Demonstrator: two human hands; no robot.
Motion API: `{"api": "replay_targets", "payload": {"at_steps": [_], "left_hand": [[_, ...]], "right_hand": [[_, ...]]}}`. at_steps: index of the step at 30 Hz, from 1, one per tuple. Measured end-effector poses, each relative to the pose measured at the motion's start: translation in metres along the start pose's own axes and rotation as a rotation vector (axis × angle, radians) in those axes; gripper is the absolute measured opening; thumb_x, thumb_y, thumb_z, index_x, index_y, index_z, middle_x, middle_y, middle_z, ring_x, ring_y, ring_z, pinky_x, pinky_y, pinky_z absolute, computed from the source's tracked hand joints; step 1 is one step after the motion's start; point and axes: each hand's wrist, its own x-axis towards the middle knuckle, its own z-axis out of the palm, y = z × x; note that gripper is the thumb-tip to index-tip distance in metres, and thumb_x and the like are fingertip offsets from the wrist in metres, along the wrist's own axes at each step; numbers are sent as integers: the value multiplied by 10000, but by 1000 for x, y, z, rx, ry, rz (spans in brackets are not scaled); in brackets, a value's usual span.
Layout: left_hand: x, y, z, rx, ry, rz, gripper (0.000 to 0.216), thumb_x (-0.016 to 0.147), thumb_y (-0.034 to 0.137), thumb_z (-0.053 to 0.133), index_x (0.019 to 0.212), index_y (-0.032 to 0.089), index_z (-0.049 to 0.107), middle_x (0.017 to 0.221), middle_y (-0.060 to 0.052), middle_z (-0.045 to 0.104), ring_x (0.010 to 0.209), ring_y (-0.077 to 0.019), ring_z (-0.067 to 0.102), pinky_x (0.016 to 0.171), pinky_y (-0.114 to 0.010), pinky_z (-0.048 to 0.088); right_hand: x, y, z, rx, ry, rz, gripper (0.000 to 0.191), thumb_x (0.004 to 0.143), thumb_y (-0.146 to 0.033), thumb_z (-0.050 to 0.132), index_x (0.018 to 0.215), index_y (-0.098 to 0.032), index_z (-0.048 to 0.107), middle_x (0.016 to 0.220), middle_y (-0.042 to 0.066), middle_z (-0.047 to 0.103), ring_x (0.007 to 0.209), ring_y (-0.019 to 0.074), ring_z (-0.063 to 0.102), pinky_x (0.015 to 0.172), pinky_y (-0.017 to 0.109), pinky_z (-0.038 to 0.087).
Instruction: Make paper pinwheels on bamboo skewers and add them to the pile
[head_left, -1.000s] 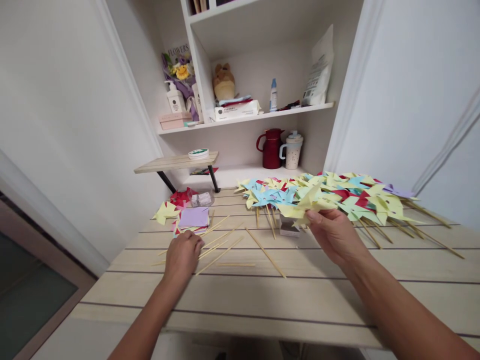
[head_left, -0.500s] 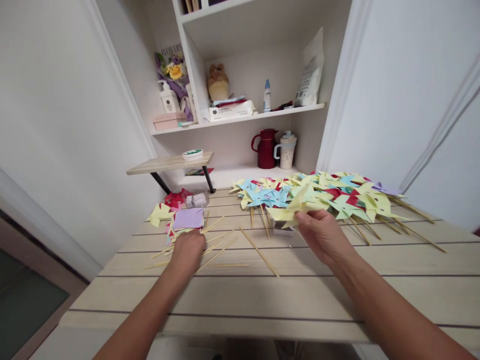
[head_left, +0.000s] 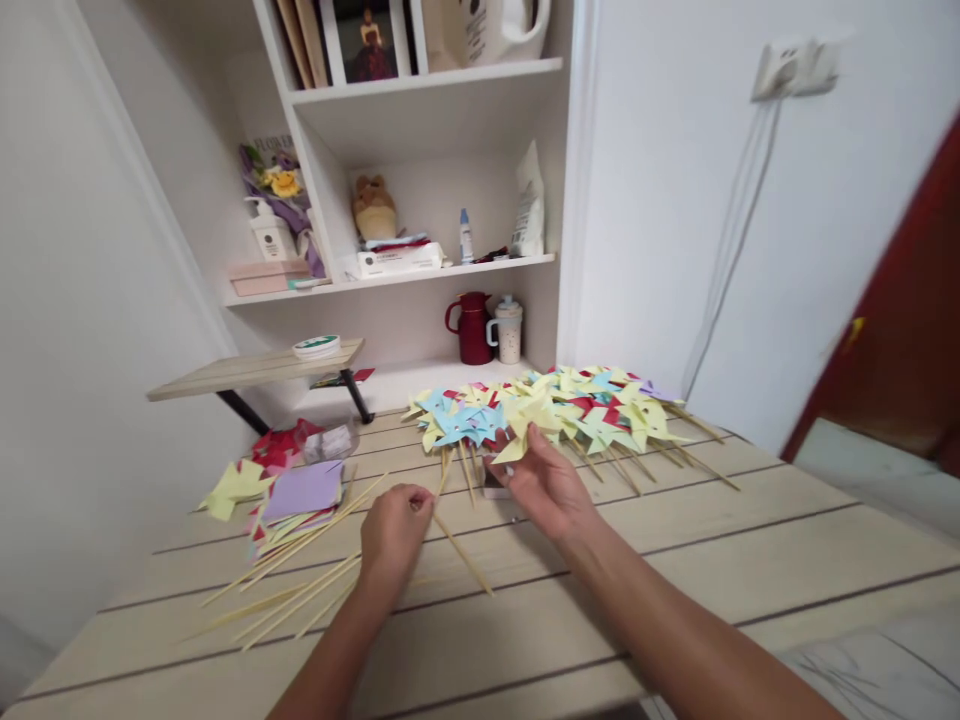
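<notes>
My right hand (head_left: pixel 551 490) pinches a pale yellow paper pinwheel (head_left: pixel 521 425) by one side, holding it up in front of the other pinwheels. My left hand (head_left: pixel 397 530) is closed over the table, thumb and forefinger together on a thin wooden stick (head_left: pixel 443 477) that points up and away. Another stick (head_left: pixel 465 555) lies on the table just right of that hand. To its left are several loose sticks (head_left: pixel 300 590) and a stack of coloured paper squares (head_left: pixel 304 490) with a purple one on top.
Finished pinwheels on sticks (head_left: pixel 600 410) are heaped at the back right. A small box (head_left: pixel 495 485) sits partly behind my right hand. At the left lie a yellow folded pinwheel (head_left: pixel 234 488), red paper pieces (head_left: pixel 274 447) and a clear container (head_left: pixel 330 442), near a raised wooden stand (head_left: pixel 255 370).
My left hand has left the loose sticks and moved toward my right hand, with a stick in its fingers. The yellow pinwheel has turned more upright. The view has swung right.
</notes>
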Motion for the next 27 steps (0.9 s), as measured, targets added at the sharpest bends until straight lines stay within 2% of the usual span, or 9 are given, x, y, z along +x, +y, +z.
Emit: {"api": "replay_targets", "payload": {"at_steps": [4,8,13,16,21,24,27], "left_hand": [[-9,33,24,61,-78,88,193,852,229,567,755,210,733,870,-47,752,798,-201,660,655,-282,366],[-13,43,31,167,-94,161,222,889,205,521,791,204,721,883,-54,732,802,-198,652,679,-296,371],[-13,44,31,183,-55,305,236,937,239,519,916,227,754,1001,-64,703,969,-234,609,811,-348,395],[-14,48,35,142,-25,336,214,929,249,551,921,262,764,1111,-61,678,1049,-253,576,857,-381,395],[-10,43,47,-68,18,340,199,901,204,572,870,250,763,1098,-54,692,1083,-258,572,919,-411,404],[-4,30,45,-347,61,281,262,904,190,513,766,211,734,956,-60,713,963,-226,630,873,-365,465],[-1,16,33,-570,188,193,299,924,260,461,797,194,723,932,-66,704,774,-189,650,751,-316,514]], "right_hand": [[5,0,-2,52,104,-11,166,731,-331,824,814,-266,696,926,-15,765,858,202,673,733,351,532],[7,5,-6,68,201,-2,144,723,-276,826,784,-259,697,871,-15,773,810,204,675,689,332,513],[10,8,-12,-13,137,-12,135,754,-327,808,806,-269,697,859,-17,768,805,201,673,688,329,524],[10,8,-12,-17,89,-8,148,750,-338,813,814,-263,702,877,-20,766,795,189,673,698,325,534],[6,6,-4,6,29,1,153,738,-337,820,765,-248,699,839,-13,754,765,179,665,742,327,554],[0,0,1,-53,-24,-28,151,714,-319,833,771,-266,703,875,-11,751,822,194,668,789,351,554],[-7,-11,2,-213,-91,-149,228,639,-295,876,807,-275,723,900,-14,742,834,189,659,800,339,532]]}}
